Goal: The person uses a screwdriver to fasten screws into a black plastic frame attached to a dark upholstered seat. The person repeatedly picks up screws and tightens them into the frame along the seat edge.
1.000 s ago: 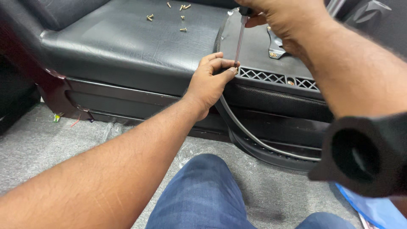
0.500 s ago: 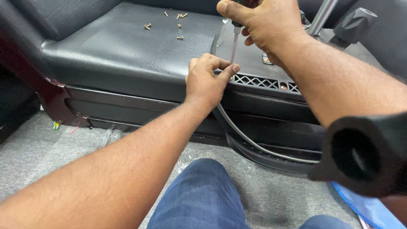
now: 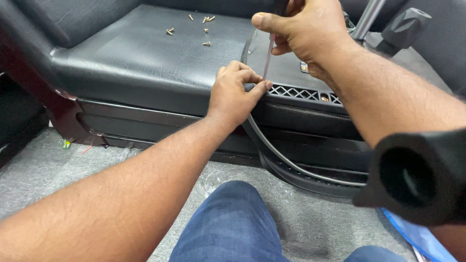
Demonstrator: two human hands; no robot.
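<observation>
Left hand [image 3: 235,92]: fingers curled tight, thumb and forefinger tips pinched together at the foot of the screwdriver [image 3: 268,57] shaft, right where the tip meets the front edge of the black plastic panel [image 3: 284,65]; whatever small thing sits between those fingertips is too small to make out. Right hand [image 3: 303,31]: fingers wrapped closed around the screwdriver's handle from above, thumb out to the left, handle mostly hidden in the fist. Shaft thin, metallic, near upright, tilted slightly. Tip lands at the left end of the lattice grille strip [image 3: 301,93] that runs along the panel's front edge. A grey curved trim band [image 3: 286,157] passes under the left hand and sweeps down and right along the seat base. Left of the panel, the black leather seat cushion [image 3: 141,63]; a scatter of small brass-coloured screws [image 3: 204,31] lies near its rear edge, well apart from both hands. Chrome post and black knob [image 3: 405,24] behind the right hand. Grey carpeted floor [image 3: 43,170] below; a knee in blue jeans [image 3: 228,223] at bottom centre; a black tube-shaped object [image 3: 417,177] close to the camera, lower right.
</observation>
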